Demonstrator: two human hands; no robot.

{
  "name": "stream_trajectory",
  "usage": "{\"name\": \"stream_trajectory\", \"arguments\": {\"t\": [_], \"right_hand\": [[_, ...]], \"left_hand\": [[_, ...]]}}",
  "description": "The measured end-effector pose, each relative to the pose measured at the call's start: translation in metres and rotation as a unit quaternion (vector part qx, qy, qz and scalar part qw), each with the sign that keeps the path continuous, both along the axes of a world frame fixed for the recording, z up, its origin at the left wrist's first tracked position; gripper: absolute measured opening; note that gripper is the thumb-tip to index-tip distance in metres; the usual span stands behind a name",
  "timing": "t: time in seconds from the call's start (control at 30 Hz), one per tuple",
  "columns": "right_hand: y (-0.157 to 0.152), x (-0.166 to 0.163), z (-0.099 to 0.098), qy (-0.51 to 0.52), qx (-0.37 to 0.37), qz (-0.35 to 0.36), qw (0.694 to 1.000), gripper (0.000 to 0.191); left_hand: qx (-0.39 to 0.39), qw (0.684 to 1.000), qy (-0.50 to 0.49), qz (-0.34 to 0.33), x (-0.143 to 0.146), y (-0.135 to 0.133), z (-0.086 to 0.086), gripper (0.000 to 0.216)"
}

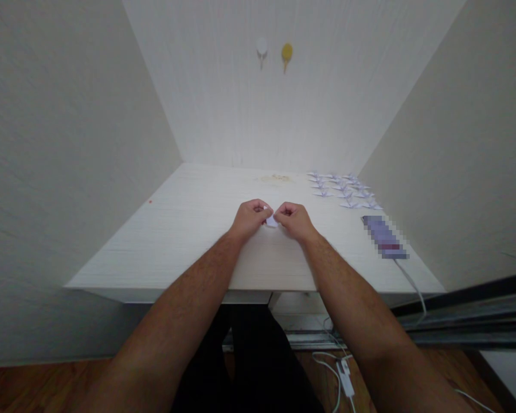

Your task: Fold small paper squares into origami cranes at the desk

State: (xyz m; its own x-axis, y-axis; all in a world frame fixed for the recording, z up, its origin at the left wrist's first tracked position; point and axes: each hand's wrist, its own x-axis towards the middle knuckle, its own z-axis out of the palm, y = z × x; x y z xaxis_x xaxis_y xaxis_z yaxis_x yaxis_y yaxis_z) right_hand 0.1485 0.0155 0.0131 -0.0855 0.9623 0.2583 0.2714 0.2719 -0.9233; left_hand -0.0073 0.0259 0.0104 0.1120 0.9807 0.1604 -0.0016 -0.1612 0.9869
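Two hands [248, 221] [298, 222] hold one white paper [272, 221].

The left hand [250, 221] and right hand [296, 221] pinch a small white paper piece [271, 221] over the white desk [176, 241]; origami cranes [349, 204] stand in rows at the far right; nearer lies a blurred phone [383, 235] with a white cable [411, 281]; white and yellow hooks [287, 51] dot the wall [219, 103].

White paper [271, 221], whitish desk [176, 235] (faintly streaked), yellow hook [287, 51], black trousers [260, 361].
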Motion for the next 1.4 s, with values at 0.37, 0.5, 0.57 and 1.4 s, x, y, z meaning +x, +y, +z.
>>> {"name": "stream_trajectory", "arguments": {"t": [0.37, 0.5, 0.57, 1.4], "right_hand": [[0.0071, 0.0020, -0.0082, -0.026, -0.002, -0.003, 1.000, 0.019], [0.0064, 0.0035, -0.0064, -0.032, -0.006, -0.014, 0.999, 0.017], [0.0054, 0.0040, -0.0043, -0.044, -0.002, -0.028, 0.999, 0.016], [0.0067, 0.0078, -0.0046, 0.000, 0.065, -0.046, 0.997, 0.017]], "left_hand": [[0.022, 0.998, 0.039, 0.032, 0.0009, -0.0002, -0.0001, 0.015], [0.013, 0.999, 0.047, 0.024, 0.0004, -0.0025, 0.0019, 0.017], [0.014, 0.997, 0.071, 0.024, -0.0005, -0.0034, 0.0028, 0.019], [-0.018, 0.996, 0.082, 0.000, -0.0034, 0.0011, -0.0038, 0.032]]}}
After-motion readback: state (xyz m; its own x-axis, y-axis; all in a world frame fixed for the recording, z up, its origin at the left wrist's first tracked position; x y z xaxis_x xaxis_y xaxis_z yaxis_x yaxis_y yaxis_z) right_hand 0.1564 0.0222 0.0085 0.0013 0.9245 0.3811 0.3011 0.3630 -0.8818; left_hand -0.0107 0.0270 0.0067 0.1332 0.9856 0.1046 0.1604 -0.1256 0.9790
